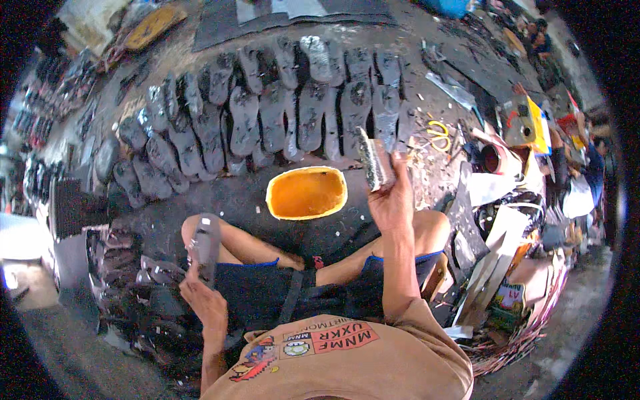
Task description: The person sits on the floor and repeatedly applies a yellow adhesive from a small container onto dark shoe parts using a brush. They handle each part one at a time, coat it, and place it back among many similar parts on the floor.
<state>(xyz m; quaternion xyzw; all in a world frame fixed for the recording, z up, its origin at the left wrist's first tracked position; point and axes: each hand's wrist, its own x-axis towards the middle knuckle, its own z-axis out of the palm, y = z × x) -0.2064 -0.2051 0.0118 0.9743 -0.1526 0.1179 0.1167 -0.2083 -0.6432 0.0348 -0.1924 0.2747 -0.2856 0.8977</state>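
Observation:
My left hand (pixel 204 301) is closed on a dark shoe sole (pixel 207 241), held upright above my left knee. In my right hand (pixel 392 203), raised over my right knee, is a wide flat brush (pixel 377 163) with a pale body and a dark, rough edge. Between the two hands, in front of my crossed legs, sits a yellow tub (pixel 269 200) with amber liquid in it, probably glue. Beyond the tub, many dark soles (pixel 311 120) lie side by side in curved rows on the ground; some have a wet-looking shine.
Yellow-handled scissors (pixel 439 136) lie among scraps on the right. Past them are a yellow box (pixel 535 125), a roll (pixel 493 159) and strips of material (pixel 497 250). Dark soles are heaped (pixel 123 260) by my left side. Another person (pixel 593 167) is at the far right.

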